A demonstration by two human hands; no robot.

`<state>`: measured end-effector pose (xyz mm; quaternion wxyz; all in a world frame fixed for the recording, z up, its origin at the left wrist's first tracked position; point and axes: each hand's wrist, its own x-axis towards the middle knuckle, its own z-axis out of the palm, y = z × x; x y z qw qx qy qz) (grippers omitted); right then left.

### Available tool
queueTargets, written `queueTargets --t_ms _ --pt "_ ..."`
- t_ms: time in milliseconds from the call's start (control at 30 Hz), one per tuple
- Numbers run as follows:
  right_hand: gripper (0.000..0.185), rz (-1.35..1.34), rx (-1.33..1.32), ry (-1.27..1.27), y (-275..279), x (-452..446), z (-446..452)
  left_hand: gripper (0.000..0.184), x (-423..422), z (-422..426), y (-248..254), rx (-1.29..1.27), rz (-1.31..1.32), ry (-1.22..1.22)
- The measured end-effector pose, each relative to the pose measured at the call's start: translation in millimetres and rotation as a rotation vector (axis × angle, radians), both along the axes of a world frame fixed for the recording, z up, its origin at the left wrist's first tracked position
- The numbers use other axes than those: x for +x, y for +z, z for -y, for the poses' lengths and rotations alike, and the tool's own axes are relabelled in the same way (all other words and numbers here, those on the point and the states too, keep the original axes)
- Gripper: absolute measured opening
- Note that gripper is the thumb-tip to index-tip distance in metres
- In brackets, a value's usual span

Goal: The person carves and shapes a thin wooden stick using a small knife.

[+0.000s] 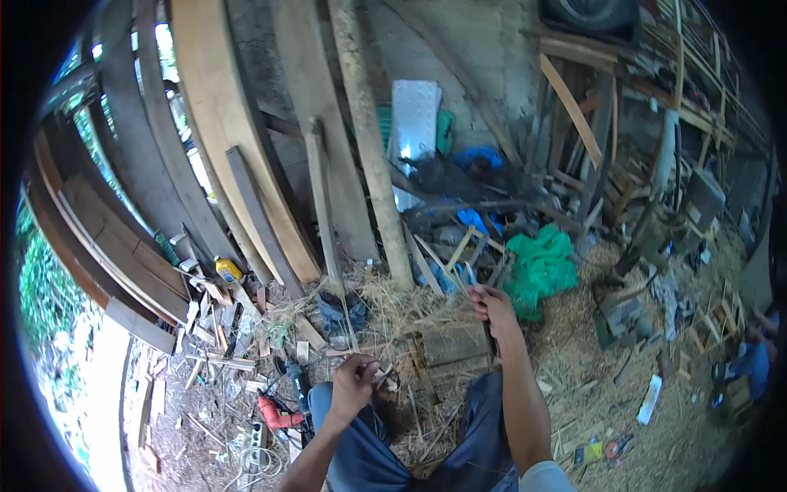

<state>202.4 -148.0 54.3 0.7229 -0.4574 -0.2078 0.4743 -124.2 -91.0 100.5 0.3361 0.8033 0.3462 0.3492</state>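
Observation:
My right hand (pixel 493 312) is raised in front of my right knee, its fingers closed. A thin pale wooden strip (pixel 443 269) runs from the fingertips up and to the left. Something narrow and dark shows just below this hand; I cannot make out what it is. My left hand (pixel 354 387) is over my left knee with its fingers curled in, and what they hold, if anything, is too small to tell. Between the two hands, on the ground, lies a worn wooden block (pixel 451 344) strewn with shavings.
A red power drill (pixel 279 413) lies by my left leg, near a power strip (pixel 257 447) with a coiled cord. Boards (pixel 238 123) lean against the wall ahead. A green plastic sheet (pixel 541 262) lies beyond my right hand. At far right a person (pixel 750 365) is partly visible.

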Motion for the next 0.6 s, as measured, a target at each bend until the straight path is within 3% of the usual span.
queueTargets --t_ms 67,100,167,200,233,300,333,467,567,600 --pt "0.024 0.077 -0.11 -0.07 1.4 -7.6 -1.4 0.009 -10.3 -16.4 -7.4 -0.322 0.073 0.037" --pt "0.024 0.131 -0.199 -0.063 1.6 -18.4 1.7 0.009 -6.9 -23.3 -16.3 -0.326 0.109 0.058" --pt "0.028 0.268 -0.252 -0.04 -9.4 -47.0 -0.5 0.01 8.6 -43.2 -30.7 -0.705 0.52 -0.064" --pt "0.027 0.364 -0.273 -0.008 -13.1 -60.1 -1.4 0.01 18.9 -49.0 -31.3 -0.755 0.572 -0.075" --pt "0.026 0.457 -0.297 0.022 -15.9 -68.2 -5.5 0.01 27.5 -55.0 -31.7 -0.749 0.617 -0.066" --pt "0.025 0.453 -0.263 0.071 -3.6 -86.2 -9.3 0.01 42.2 -59.7 -30.7 -0.778 0.757 -0.294" --pt "0.025 0.404 -0.229 0.101 -0.3 -96.2 -4.8 0.012 53.5 -57.1 -28.9 -0.839 0.797 -0.152" --pt "0.026 0.408 -0.172 0.101 17.2 -120.2 -7.9 0.01 69.7 -67.2 -56.8 -0.73 0.728 -0.236" --pt "0.025 0.536 -0.182 0.127 9.9 -129.9 -12.7 0.007 69.8 -61.2 -71.7 -0.812 0.751 -0.203" --pt "0.028 0.706 -0.153 0.083 5.3 -132.1 -15.2 0.007 68.6 -58.4 -75.7 -0.832 0.748 -0.192"
